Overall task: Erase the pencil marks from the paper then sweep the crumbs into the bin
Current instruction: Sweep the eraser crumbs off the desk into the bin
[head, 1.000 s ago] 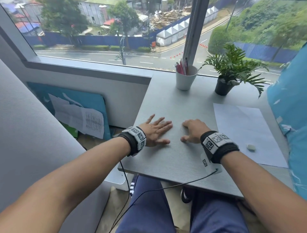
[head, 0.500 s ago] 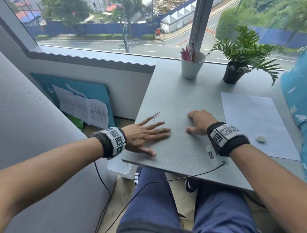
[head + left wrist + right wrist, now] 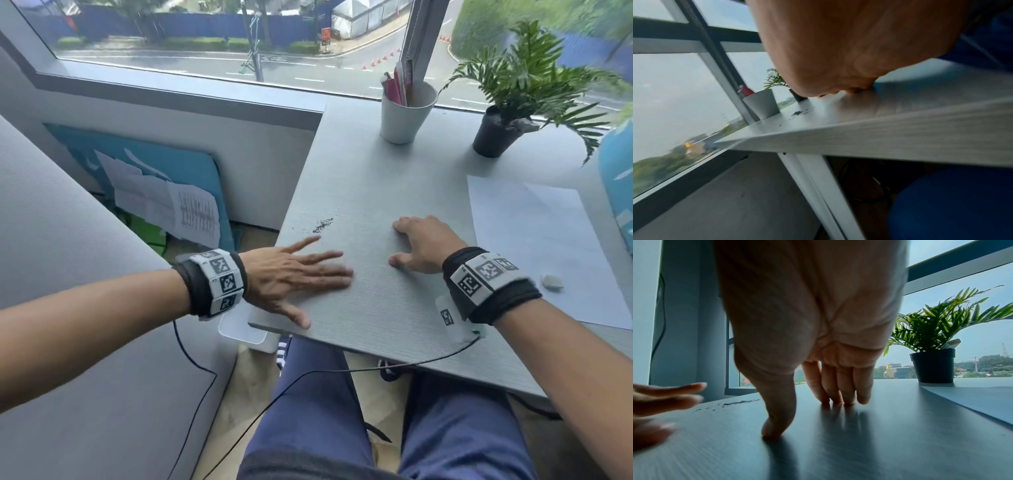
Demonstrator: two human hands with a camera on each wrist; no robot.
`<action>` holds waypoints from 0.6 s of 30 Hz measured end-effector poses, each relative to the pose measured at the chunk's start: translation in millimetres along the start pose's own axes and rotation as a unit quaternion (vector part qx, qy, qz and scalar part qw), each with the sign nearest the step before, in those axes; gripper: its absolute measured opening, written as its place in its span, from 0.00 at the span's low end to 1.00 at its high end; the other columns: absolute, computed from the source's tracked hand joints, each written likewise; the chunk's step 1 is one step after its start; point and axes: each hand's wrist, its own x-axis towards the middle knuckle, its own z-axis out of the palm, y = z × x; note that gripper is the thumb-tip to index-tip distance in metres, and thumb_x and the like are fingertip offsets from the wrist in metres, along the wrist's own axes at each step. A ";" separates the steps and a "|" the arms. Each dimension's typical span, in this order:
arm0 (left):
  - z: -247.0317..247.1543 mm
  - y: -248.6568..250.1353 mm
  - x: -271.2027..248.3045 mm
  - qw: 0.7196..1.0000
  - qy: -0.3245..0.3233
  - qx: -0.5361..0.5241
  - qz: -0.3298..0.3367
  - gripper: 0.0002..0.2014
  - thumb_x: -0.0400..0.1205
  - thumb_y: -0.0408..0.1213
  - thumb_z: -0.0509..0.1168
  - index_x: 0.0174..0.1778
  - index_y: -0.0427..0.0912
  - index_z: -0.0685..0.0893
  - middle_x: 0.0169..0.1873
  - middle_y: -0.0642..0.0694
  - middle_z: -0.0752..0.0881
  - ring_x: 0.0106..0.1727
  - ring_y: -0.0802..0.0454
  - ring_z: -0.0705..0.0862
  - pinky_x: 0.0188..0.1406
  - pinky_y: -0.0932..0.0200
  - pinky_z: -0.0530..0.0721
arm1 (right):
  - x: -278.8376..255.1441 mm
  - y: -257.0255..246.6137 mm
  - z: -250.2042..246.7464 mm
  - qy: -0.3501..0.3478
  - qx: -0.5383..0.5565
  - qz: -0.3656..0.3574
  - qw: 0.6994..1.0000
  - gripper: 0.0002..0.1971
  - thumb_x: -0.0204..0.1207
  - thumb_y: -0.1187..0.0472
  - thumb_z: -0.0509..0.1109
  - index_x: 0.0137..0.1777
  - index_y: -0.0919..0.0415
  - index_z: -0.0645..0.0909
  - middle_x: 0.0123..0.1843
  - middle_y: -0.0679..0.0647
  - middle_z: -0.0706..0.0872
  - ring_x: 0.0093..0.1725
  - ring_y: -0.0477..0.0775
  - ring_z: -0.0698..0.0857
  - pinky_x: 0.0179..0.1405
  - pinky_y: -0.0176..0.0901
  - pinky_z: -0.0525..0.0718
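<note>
A small pile of dark eraser crumbs (image 3: 322, 225) (image 3: 798, 112) (image 3: 740, 402) lies on the grey desk (image 3: 363, 192) near its left edge. My left hand (image 3: 301, 274) lies flat with fingers spread, just below and beside the crumbs, holding nothing. My right hand (image 3: 419, 243) (image 3: 818, 386) rests on its fingertips at mid desk, empty. The white paper (image 3: 534, 246) lies to the right, with a small white eraser (image 3: 551, 282) on its lower part. A white bin (image 3: 244, 327) shows partly below the desk's left corner, under my left wrist.
A white cup of pens (image 3: 407, 111) and a potted plant (image 3: 503, 130) stand at the back by the window. A blue board with papers (image 3: 164, 195) leans on the wall to the left. A cable (image 3: 342, 371) hangs off the desk over my legs.
My left hand slid left and back toward the desk's left edge, uncovering the crumbs. The right hand stayed in place. The view tilted down and closer.
</note>
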 end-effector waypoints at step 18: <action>31.4 -136.6 -3.5 0.814 0.253 -0.317 -0.415 0.29 0.86 0.56 0.62 0.79 0.40 0.76 0.73 0.41 0.82 0.74 0.47 0.79 0.78 0.50 0.73 | -10.4 1.4 -7.1 -0.010 -0.025 -0.036 0.999 0.28 0.74 0.41 0.71 0.65 0.60 0.74 0.63 0.54 0.80 0.52 0.60 0.80 0.51 0.52 0.80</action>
